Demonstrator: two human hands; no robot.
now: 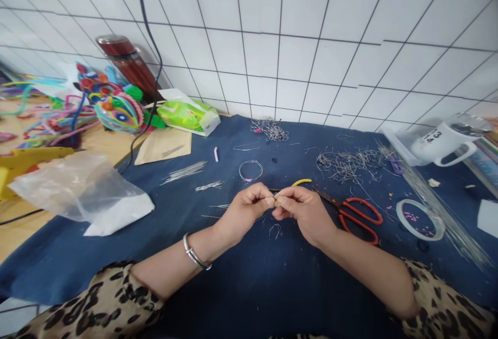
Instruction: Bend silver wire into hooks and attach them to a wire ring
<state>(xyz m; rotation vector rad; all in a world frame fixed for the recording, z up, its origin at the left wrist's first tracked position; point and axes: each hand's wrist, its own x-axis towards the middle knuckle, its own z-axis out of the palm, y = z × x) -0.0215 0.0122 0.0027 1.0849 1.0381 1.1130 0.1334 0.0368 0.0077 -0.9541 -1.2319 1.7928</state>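
My left hand [247,207] and my right hand [301,208] meet over the blue cloth, thumbs and forefingers pinched together. A small bit of thin grey wire shows between the fingertips; most of it is hidden. Just below the hands lies a curled wire [275,231]. Beyond them is a wire ring [250,171] with pink beads on its near side. Red-handled scissors [360,218] lie beside my right hand, and a yellow plier-like handle [302,182] shows behind it. Short straight wires [208,186] lie in a small bundle left of my left hand.
Tangled wire heaps [346,165] lie at the back right, near long straight wires [439,204] and a round dish [420,220] of pink beads. A white mug [447,142] stands far right. At left are a plastic bag [85,188], a green packet [187,115] and a flask [130,64].
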